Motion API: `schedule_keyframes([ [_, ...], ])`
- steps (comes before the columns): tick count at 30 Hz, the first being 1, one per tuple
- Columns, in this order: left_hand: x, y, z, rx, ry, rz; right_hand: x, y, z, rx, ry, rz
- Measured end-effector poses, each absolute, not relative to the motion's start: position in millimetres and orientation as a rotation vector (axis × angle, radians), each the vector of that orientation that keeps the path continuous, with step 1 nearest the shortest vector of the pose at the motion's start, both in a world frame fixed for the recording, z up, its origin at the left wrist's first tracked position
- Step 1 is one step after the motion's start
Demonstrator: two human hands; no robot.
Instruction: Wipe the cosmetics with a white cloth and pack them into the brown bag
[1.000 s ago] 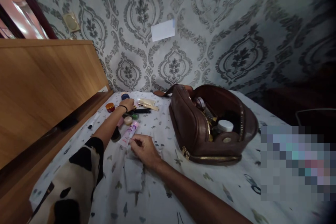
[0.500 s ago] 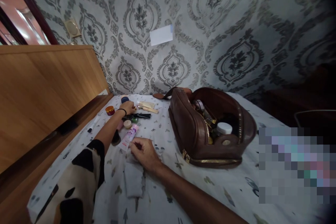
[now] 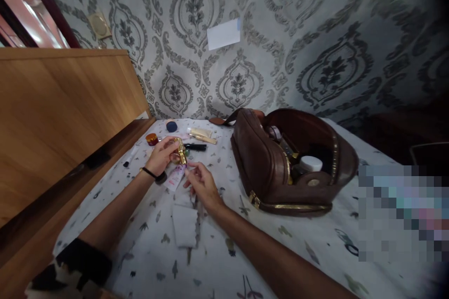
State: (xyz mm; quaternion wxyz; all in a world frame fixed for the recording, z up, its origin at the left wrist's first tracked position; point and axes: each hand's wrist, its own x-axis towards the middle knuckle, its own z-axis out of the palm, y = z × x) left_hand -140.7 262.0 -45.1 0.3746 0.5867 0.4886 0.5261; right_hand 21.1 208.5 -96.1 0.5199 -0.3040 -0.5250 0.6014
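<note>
One gold tube (image 3: 181, 152), perhaps lipstick, in left hand (image 3: 162, 155).

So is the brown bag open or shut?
Open. The bag's top gapes wide, its gold zip is parted, and a white lid shows inside.

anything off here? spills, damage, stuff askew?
No spill or damage visible. One thing askew: the white paper on the wall tilts, right end higher, against the upright wallpaper pattern. The gold item in the left hand is too small to check for flaws. Lower right is pixelated; can't judge it.
</note>
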Motion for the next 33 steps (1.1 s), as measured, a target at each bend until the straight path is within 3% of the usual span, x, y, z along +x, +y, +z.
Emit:
schedule_keyframes([
  [11,-126.5,213.7,-51.1,1.868,1.365,1.241,21.0,216.8,-99.2,-0.688,-1.038,1.586],
  [18,-152.1,199.0,-49.4,2.532,1.552,0.339,27.2,218.3,-95.4,-0.668,-0.850,1.636],
  [24,-148.3,198.3,-53.3,2.559,1.911,0.502,29.8,217.0,-92.8,-0.638,-0.805,1.682],
  [30,-140.6,191.9,-42.6,2.442,1.096,0.350,33.8,218.4,-86.2,-0.621,-0.802,1.652],
  [33,-139.6,187.5,-44.8,2.410,0.976,0.244,42.2,215.9,-83.9,-0.637,-0.808,1.630],
])
